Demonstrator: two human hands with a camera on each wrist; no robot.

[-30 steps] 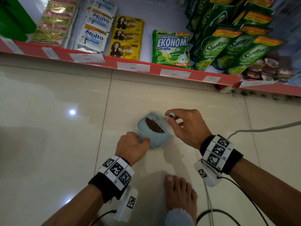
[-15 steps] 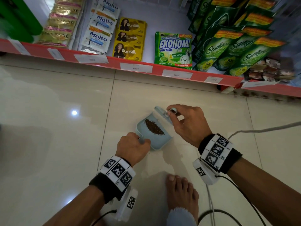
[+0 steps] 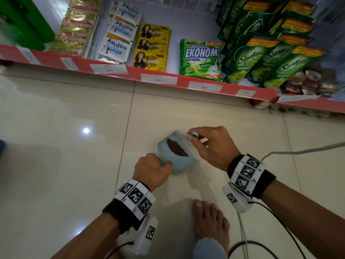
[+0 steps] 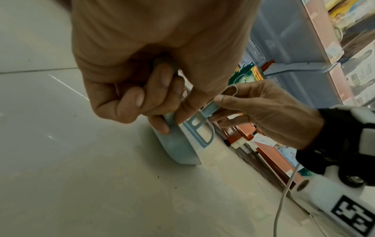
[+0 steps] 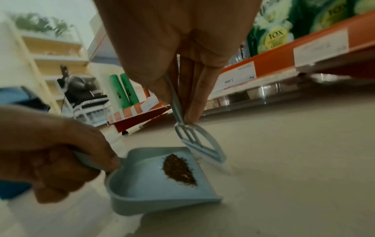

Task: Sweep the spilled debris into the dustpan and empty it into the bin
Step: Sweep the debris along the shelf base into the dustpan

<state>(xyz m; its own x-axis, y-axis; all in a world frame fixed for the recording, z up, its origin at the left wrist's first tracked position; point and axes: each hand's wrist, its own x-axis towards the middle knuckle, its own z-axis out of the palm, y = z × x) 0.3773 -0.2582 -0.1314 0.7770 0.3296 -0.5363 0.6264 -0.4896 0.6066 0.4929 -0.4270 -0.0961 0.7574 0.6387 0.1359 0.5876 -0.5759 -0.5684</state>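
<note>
A small light-blue dustpan (image 3: pixel 183 166) (image 5: pixel 146 189) (image 4: pixel 176 149) lies on the tiled floor with a heap of brown debris (image 3: pixel 176 150) (image 5: pixel 179 170) inside it. My left hand (image 3: pixel 152 170) (image 4: pixel 154 102) grips the dustpan's short handle at its near left corner. My right hand (image 3: pixel 211 144) (image 5: pixel 182 102) pinches the handle of a small light-blue brush (image 5: pixel 199 144) (image 4: pixel 199 129) (image 3: pixel 194 135), whose head stands at the pan's open far right edge. No bin is in view.
A low red-edged shop shelf (image 3: pixel 164 77) with sachets and green soap pouches runs across the far side. My bare foot (image 3: pixel 210 221) is just behind the dustpan. Sensor cables (image 3: pixel 261 238) trail on the floor at the right. Tiny specks lie on the tiles (image 4: pixel 162 179).
The brush head has shifted slightly along the pan's open edge. The dustpan, the debris heap and my left hand stay where they were.
</note>
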